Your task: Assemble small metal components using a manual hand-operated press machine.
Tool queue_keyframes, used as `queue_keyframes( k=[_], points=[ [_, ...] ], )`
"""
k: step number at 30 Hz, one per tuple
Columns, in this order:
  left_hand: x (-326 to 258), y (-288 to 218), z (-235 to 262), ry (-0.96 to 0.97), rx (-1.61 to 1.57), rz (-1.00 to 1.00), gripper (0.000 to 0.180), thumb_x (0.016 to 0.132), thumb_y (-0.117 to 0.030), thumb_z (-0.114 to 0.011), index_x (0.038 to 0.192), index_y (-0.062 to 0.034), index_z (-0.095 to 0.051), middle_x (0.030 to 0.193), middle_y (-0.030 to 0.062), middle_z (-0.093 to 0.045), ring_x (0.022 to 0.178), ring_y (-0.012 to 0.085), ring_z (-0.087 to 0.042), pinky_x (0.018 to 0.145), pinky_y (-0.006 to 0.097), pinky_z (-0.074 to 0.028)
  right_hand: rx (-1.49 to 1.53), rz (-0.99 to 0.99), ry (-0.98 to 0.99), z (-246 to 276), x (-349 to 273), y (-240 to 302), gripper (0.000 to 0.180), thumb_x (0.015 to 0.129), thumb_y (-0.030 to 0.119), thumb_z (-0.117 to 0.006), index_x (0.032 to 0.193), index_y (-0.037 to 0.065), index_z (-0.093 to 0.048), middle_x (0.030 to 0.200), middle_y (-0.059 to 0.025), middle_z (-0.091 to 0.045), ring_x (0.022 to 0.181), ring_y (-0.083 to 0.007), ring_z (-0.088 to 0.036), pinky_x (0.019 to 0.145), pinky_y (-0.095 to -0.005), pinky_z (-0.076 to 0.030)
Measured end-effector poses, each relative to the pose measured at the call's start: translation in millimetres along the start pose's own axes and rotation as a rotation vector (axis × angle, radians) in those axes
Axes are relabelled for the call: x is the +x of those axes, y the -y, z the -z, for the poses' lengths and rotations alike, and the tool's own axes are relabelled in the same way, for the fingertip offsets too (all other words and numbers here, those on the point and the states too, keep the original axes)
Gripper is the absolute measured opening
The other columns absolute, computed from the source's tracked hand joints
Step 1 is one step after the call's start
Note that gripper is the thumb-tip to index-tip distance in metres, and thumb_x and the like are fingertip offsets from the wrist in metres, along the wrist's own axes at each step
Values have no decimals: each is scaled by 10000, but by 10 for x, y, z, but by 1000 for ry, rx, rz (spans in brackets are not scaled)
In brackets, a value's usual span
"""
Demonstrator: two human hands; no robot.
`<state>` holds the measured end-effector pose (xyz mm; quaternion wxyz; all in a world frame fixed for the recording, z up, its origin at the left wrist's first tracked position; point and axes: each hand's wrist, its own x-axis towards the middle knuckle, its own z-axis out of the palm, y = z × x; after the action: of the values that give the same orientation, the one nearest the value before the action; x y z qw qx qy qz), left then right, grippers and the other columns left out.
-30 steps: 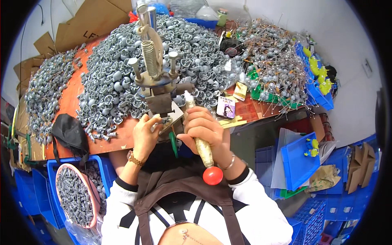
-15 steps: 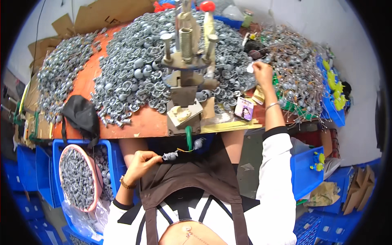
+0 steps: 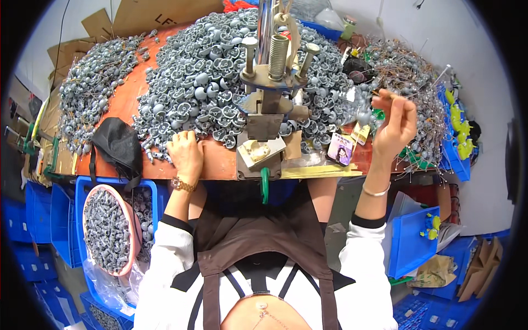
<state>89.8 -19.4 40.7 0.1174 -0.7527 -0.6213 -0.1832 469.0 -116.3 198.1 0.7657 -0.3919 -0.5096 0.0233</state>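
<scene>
A small hand press [image 3: 268, 93] with upright bolts and a spring stands at the front of the orange table [image 3: 220, 165]. Behind and around it lies a big heap of grey moulded parts [image 3: 203, 71]. My left hand [image 3: 185, 154] lies palm down at the near edge of that heap, with its fingertips curled in among the parts. To the right of the press, my right hand [image 3: 394, 125] is raised above the table edge and pinches a thin metal pin [image 3: 385, 94]. Just behind it is a tangled pile of pins with grey heads [image 3: 410, 71].
A black mesh pouch [image 3: 118, 149] hangs over the table's left front. Below left, a pink basin of grey parts [image 3: 107, 231] sits in blue crates [image 3: 60, 220]. More blue bins [image 3: 410, 242] stand at the right, some holding yellow-green pieces [image 3: 459, 124]. Cardboard is stacked behind.
My left hand has risen from my lap to the edge of the grey heap. My right hand has drawn back from the pin pile, lifted and pinching a pin.
</scene>
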Motion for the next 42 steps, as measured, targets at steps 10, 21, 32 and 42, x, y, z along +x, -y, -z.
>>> queue_keyframes(
  k=[10, 21, 32, 42],
  points=[
    [-279, -320, 205, -193, -729, -186, 211, 760, 18, -664, 967, -22, -646, 1035, 114, -651, 969, 280, -624, 863, 369, -485, 198, -151, 59, -243, -811, 222, 132, 956, 102, -526, 874, -2, -527, 878, -186, -651, 645, -195, -625, 632, -304, -532],
    [-55, -825, 290, 54, -921, -619, 147, 782, 5, -659, 926, -24, -648, 978, 123, -647, 923, 290, -626, 799, 356, -511, 154, -311, 70, -445, -1050, 355, 136, 950, 100, -547, 886, -20, -544, 827, -170, -655, 645, -183, -633, 600, -271, -515],
    [-20, -698, 265, 273, -901, -718, 245, 849, 24, -565, 1082, -25, -620, 1108, 145, -625, 1089, 325, -572, 1014, 414, -405, 286, -299, 369, -359, -1120, 328, 237, 952, 134, -558, 809, -39, -635, 730, -102, -649, 600, -134, -585, 551, -231, -452],
    [137, 138, -37, 8, -231, -439, 187, 759, -48, -617, 943, -59, -645, 954, 84, -642, 914, 271, -555, 816, 375, -418, 171, -727, 800, -457, -1380, 388, 151, 885, 82, -619, 826, -24, -708, 696, -44, -620, 561, -63, -516, 496, -200, -374]
  ],
)
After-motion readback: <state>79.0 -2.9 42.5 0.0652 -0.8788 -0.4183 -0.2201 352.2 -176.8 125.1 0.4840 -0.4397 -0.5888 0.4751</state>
